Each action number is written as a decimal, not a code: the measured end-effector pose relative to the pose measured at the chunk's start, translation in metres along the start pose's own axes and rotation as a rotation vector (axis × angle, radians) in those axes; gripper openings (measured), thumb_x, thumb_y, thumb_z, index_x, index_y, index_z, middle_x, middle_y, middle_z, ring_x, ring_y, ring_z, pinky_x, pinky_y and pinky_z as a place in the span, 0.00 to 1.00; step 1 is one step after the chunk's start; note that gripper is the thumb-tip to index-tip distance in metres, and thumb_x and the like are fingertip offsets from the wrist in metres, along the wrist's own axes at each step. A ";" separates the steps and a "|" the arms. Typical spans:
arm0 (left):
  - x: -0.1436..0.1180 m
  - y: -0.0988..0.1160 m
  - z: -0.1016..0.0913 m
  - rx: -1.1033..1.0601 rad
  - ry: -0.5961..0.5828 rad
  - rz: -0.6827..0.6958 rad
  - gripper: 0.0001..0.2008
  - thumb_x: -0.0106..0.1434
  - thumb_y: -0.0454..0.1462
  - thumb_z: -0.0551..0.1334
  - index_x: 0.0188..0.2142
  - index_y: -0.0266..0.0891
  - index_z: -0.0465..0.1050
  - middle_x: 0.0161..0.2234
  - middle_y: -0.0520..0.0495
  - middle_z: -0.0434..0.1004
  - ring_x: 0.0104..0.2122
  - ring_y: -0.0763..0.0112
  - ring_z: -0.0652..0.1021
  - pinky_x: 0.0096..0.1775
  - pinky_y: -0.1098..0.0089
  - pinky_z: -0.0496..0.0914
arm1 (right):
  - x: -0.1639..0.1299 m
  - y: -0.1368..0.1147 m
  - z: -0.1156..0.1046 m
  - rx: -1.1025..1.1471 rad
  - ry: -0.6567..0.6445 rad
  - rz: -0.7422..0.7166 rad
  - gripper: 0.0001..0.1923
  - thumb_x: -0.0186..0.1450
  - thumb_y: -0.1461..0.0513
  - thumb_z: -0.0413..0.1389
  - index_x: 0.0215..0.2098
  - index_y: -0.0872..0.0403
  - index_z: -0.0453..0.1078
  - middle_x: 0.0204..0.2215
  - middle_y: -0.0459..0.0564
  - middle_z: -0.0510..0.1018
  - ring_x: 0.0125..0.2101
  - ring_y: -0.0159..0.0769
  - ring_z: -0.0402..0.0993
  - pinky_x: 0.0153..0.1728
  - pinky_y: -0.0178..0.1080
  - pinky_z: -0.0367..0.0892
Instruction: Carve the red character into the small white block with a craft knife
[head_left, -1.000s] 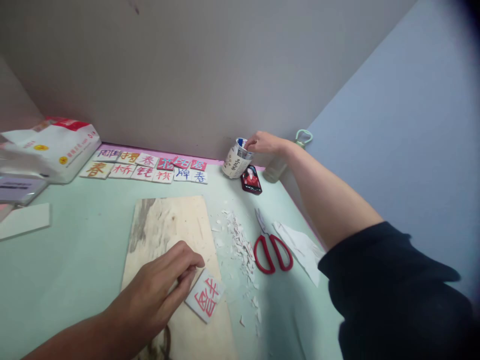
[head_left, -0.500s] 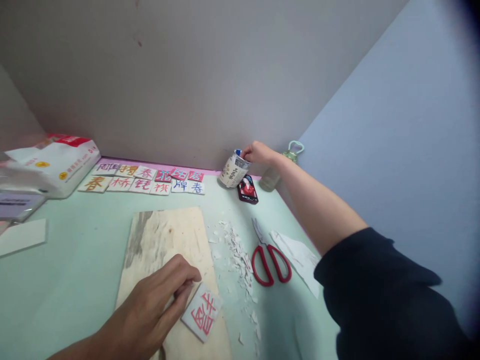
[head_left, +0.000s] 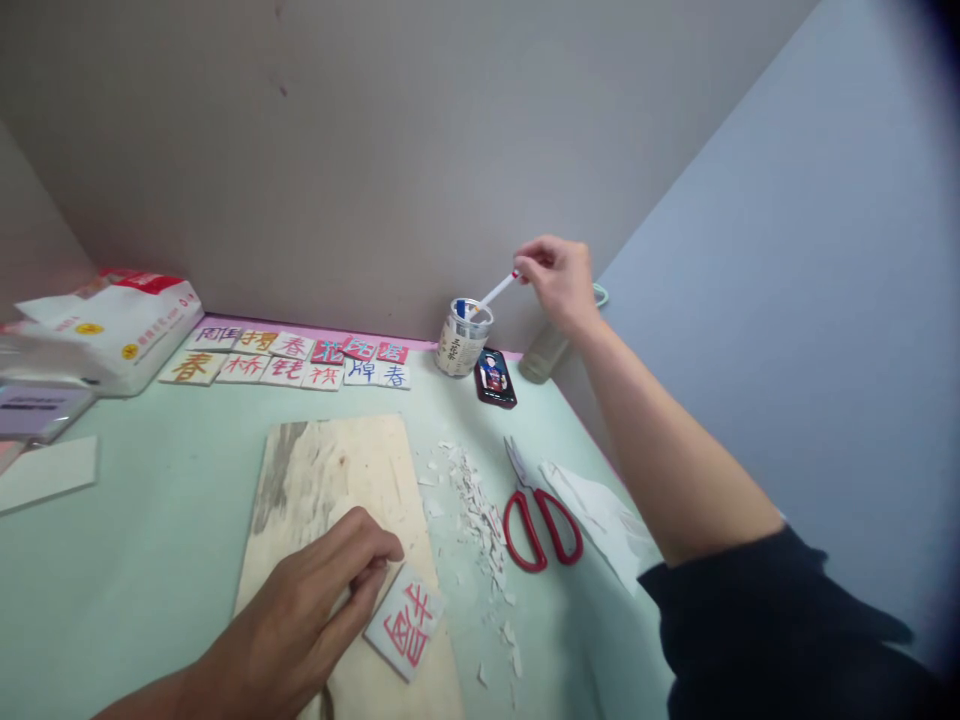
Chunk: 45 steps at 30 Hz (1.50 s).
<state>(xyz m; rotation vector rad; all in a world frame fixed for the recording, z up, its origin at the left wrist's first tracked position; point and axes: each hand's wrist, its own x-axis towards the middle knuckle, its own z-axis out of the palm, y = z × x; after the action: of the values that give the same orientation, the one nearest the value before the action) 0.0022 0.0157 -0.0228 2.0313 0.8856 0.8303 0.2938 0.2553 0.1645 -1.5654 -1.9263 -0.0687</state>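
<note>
My right hand pinches the red-tipped upper end of a slim white marker pen. The pen slants down, its lower end at the mouth of a labelled can that holds other items. My left hand rests on a wooden board, fingers curled and closed at the upper left edge of a small white tile. Red strokes of a character mark that tile. How firmly the left fingers grip it is partly hidden.
Two rows of character tiles line the back. Red-handled scissors, pale shavings and a white tissue lie right of the board. A lit phone and a bottle stand beyond. A tissue pack is far left.
My right hand has risen out of the can and moved right, drawing up the white marker pen. The can has tipped back more upright. My left hand and the tile have stayed put.
</note>
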 end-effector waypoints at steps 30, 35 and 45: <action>0.049 0.013 -0.037 -0.347 0.168 -0.321 0.15 0.70 0.51 0.63 0.48 0.46 0.75 0.22 0.60 0.61 0.21 0.70 0.66 0.24 0.72 0.62 | -0.149 0.059 0.093 -0.237 -0.173 0.530 0.23 0.74 0.55 0.62 0.64 0.53 0.68 0.64 0.57 0.72 0.59 0.53 0.73 0.58 0.60 0.70; 0.133 0.003 -0.057 -0.525 0.205 -0.329 0.13 0.75 0.41 0.61 0.55 0.39 0.77 0.35 0.50 0.79 0.37 0.64 0.81 0.43 0.63 0.76 | -0.139 0.057 0.108 -0.299 -0.140 0.547 0.22 0.74 0.56 0.62 0.63 0.53 0.69 0.62 0.57 0.73 0.57 0.51 0.75 0.56 0.58 0.73; 0.244 -0.057 -0.025 -0.651 0.345 -0.404 0.17 0.74 0.42 0.66 0.59 0.39 0.72 0.58 0.40 0.76 0.51 0.56 0.80 0.50 0.52 0.78 | -0.139 0.071 0.105 -0.187 -0.080 0.611 0.20 0.75 0.56 0.61 0.61 0.54 0.70 0.59 0.56 0.75 0.53 0.49 0.77 0.52 0.55 0.76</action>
<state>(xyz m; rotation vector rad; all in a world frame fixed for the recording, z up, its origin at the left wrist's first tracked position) 0.0991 0.2463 0.0045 1.1209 1.0032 1.0774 0.3210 0.2012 -0.0134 -2.2466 -1.4501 0.0780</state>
